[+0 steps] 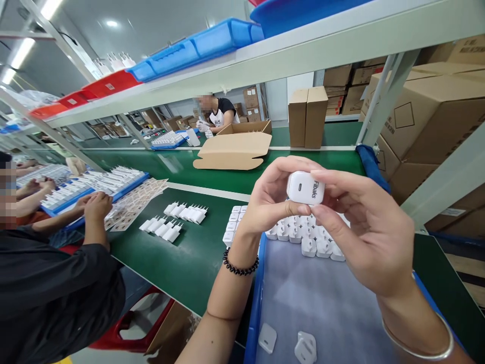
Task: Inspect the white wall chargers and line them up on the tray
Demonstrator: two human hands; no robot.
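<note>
Between the fingertips of both hands is a white USB charger [300, 188], with its port side turned toward me and dark lettering on its right side. My left hand [271, 194] pinches it from the left, thumb below and fingers over the top. My right hand [367, 217] grips its right side between thumb and fingers. Under the hands lies a blue tray [259, 303] with a translucent liner. Rows of white chargers [295, 233] fill its far part, partly hidden by my hands. Two loose white pieces, a flat cover [268, 337] and a plug part [305, 347], lie near its front.
White chargers with pins [185, 212] stand in groups on the green table [151, 258]. At left a co-worker's hands [96, 202] are beside a blue tray of chargers [98, 182]. An overhead shelf [227, 71] holds bins. Cardboard boxes [435, 116] are stacked at right.
</note>
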